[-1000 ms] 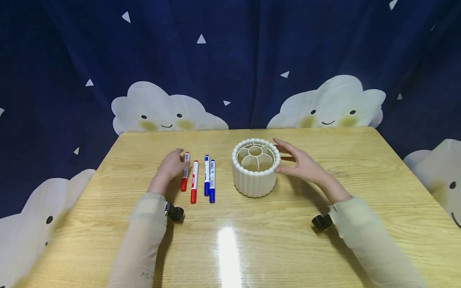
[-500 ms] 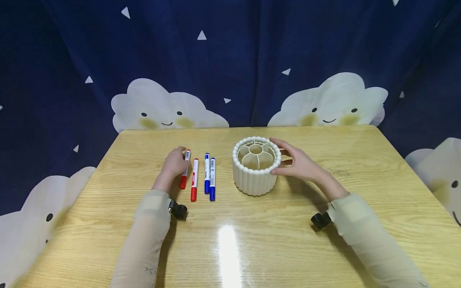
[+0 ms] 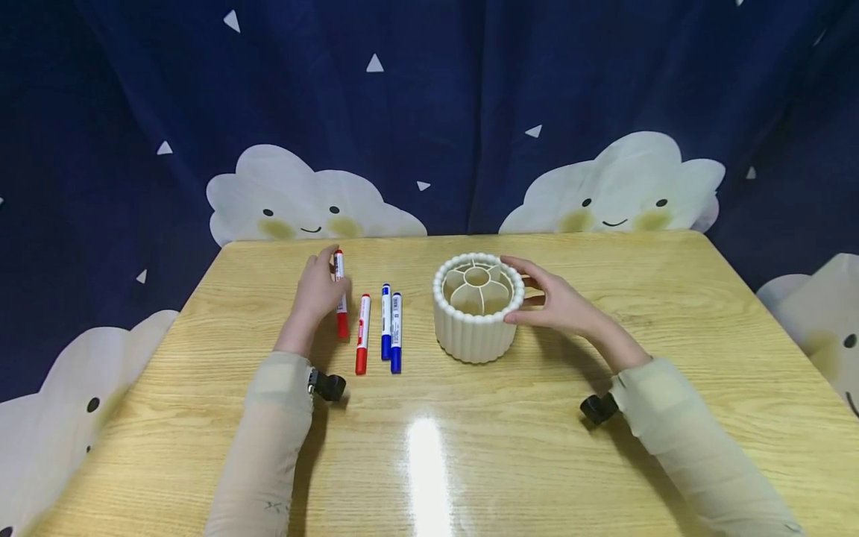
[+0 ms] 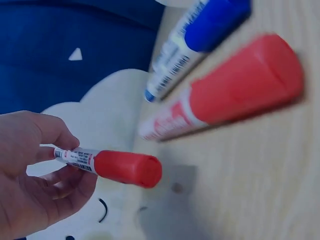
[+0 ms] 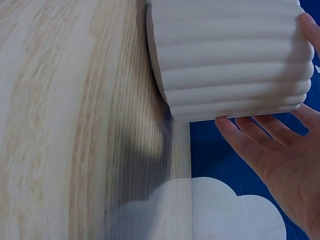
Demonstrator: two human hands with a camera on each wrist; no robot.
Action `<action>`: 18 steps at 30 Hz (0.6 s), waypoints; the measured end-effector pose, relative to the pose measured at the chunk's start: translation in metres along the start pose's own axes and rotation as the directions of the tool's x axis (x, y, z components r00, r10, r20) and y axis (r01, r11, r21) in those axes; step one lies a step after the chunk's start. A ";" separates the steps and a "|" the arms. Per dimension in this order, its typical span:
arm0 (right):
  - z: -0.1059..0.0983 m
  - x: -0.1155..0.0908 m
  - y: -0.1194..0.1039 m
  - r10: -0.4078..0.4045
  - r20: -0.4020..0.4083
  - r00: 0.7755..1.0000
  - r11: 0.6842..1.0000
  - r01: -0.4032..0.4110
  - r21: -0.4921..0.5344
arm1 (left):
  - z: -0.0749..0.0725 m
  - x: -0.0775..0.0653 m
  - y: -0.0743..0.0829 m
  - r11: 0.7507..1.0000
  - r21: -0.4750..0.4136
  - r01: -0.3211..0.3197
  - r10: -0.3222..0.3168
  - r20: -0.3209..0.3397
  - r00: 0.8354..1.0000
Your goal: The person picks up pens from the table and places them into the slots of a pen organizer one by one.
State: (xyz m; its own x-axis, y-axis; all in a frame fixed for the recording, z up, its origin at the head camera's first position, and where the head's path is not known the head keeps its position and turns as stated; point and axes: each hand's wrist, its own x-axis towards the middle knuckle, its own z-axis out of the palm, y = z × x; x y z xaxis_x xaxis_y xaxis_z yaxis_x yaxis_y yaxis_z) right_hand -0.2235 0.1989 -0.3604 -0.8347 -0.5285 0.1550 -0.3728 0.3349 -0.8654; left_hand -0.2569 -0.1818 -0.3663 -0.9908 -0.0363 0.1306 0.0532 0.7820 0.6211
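My left hand [image 3: 315, 289] pinches a red-capped whiteboard marker [image 3: 343, 325] between thumb and fingers. In the left wrist view, this marker's red cap [image 4: 127, 167] points away from the hand and stands off the wood. Beside it on the table lie another red marker [image 3: 362, 335] and two blue markers [image 3: 385, 321], close together. A cream, ribbed round pen holder [image 3: 473, 339] with petal-shaped compartments stands upright to their right. My right hand [image 3: 562, 304] holds its right side, thumb at the front and fingers round the back; the right wrist view shows fingertips against the ribbed wall [image 5: 230, 60].
The wooden table [image 3: 510, 447] ends at the back against a dark blue curtain [image 3: 429, 89] printed with clouds and triangles. Each wrist wears a small black camera [image 3: 329, 385]. A bright light reflection lies on the tabletop in front.
My left hand has taken hold of the leftmost red marker and raised it, moving slightly away and to the left. My right hand has closed in on the pen holder's rim, which stays in place.
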 end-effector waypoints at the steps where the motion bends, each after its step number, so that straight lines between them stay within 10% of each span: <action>1: 0.000 0.000 -0.001 -0.002 0.002 1.000 1.000 0.002 -0.001 | -0.001 -0.001 0.003 1.000 -0.013 0.000 -0.001 -0.012 1.000; 18: 0.001 -0.001 -0.012 -0.006 0.015 1.000 1.000 0.006 0.017 | -0.012 -0.011 0.048 0.942 -0.253 -0.220 0.161 -0.234 0.959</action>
State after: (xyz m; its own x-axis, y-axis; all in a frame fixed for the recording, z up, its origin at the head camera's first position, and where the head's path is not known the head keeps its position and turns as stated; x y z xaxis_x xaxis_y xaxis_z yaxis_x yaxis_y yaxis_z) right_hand -0.2176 0.1945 -0.3508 -0.8263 -0.5422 0.1528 -0.3704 0.3186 -0.8725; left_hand -0.2415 -0.1514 -0.3292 -0.9121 -0.0550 0.4062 0.2996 0.5870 0.7521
